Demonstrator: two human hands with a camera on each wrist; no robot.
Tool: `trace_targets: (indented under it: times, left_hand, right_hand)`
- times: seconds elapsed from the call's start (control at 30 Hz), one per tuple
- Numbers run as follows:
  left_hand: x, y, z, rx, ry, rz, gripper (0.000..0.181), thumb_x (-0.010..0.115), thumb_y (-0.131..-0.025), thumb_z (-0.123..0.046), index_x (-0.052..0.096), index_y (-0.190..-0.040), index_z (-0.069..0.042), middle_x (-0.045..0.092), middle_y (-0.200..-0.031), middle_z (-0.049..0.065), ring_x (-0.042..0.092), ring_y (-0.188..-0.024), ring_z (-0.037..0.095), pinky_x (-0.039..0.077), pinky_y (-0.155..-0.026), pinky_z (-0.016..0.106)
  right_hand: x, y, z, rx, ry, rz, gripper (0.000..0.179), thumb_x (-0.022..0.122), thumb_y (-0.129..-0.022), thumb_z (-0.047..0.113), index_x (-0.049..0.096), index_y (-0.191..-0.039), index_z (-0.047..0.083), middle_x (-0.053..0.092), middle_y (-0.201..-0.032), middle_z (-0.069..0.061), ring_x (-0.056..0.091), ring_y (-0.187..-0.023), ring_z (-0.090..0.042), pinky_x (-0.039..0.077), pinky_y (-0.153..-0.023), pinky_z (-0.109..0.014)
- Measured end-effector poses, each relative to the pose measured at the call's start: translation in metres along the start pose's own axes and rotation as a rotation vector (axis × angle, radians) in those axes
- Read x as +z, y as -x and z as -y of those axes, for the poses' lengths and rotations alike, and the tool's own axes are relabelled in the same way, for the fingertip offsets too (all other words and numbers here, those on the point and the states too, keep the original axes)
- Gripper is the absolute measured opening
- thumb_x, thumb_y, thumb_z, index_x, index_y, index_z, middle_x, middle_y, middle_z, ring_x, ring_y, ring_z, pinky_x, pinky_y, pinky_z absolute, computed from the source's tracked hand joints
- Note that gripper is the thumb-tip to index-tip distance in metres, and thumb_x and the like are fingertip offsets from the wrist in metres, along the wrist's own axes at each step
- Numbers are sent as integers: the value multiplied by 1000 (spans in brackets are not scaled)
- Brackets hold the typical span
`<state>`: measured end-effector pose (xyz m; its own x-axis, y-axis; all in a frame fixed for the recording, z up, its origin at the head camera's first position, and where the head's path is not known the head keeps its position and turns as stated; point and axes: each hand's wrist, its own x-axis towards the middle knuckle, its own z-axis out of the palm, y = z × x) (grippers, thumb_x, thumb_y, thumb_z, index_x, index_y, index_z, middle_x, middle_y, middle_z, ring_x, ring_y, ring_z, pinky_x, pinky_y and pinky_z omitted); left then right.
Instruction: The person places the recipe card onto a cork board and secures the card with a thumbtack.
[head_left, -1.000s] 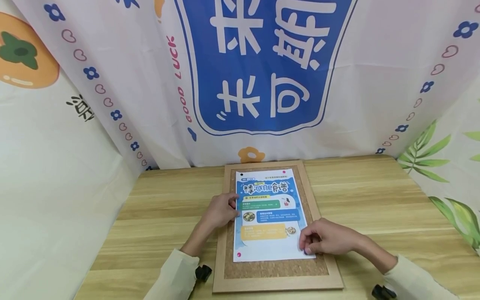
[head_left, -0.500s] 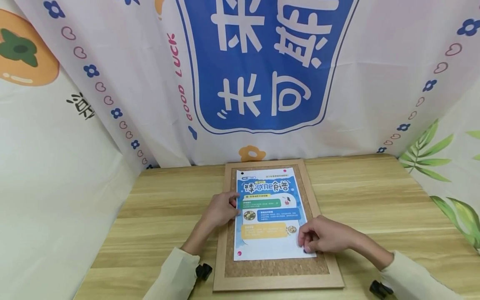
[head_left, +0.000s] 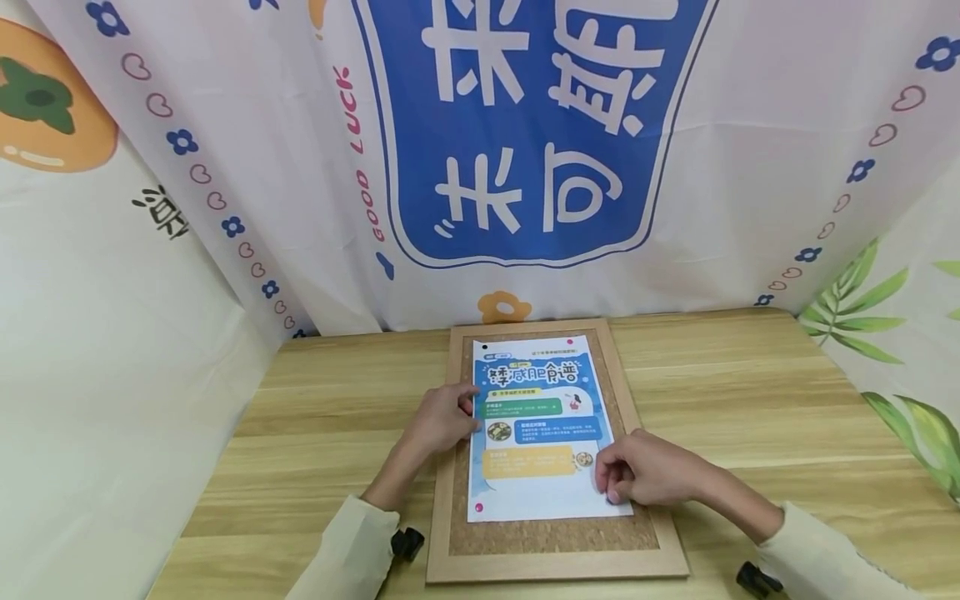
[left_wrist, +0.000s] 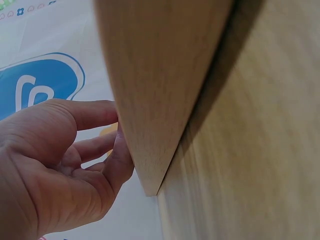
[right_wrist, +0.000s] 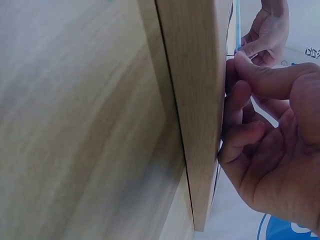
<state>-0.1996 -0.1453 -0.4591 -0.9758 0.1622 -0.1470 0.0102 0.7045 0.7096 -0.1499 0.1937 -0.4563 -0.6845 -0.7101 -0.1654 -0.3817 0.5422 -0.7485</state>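
Note:
A printed poster (head_left: 536,500) lies on a wood-framed cork board (head_left: 551,542). A black pushpin (head_left: 484,347) sits at its top left corner and a pink one (head_left: 570,342) at the top right. Another pink pushpin (head_left: 478,507) marks the lower left. My left hand (head_left: 447,419) rests its bent fingers on the poster's left edge. At the lower right corner, my right hand (head_left: 648,469) pinches a small purple pushpin (right_wrist: 236,51), mostly hidden by thumb and fingertips. The right wrist view shows its other fingers curled beside the frame.
Beneath the board is a wood-grain table (head_left: 322,417), its back edge against a printed cloth backdrop (head_left: 337,275). The raised wooden frame (left_wrist: 150,100) surrounds the cork. Black wrist cameras sit by both sleeves, such as the left wrist camera (head_left: 407,544).
The right hand shifts very slightly at the lower right corner, and its thumb now covers the purple pin that showed before. The left hand keeps its place.

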Motion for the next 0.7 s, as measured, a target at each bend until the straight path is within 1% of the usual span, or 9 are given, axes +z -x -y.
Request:
trace_targets:
  times: [0.4, 0.7]
  left_hand:
    - [1, 0, -1, -1, -10, 4, 54, 81, -91, 0, 66, -143, -2, 60, -96, 9, 61, -81, 21, 50, -64, 27]
    - [1, 0, 0, 1, -14, -1, 55, 81, -91, -1, 66, -144, -2, 61, -96, 9, 61, -83, 22, 51, -65, 27]
  right_hand:
    - [3, 0, 0, -2, 32, -37, 29, 79, -83, -6, 71, -82, 21, 65, -74, 14, 57, -68, 1, 52, -64, -21]
    - [4, -1, 4, -7, 102, -56, 33, 79, -79, -9, 69, -79, 23, 62, -71, 16, 54, -66, 2, 49, -63, -20]
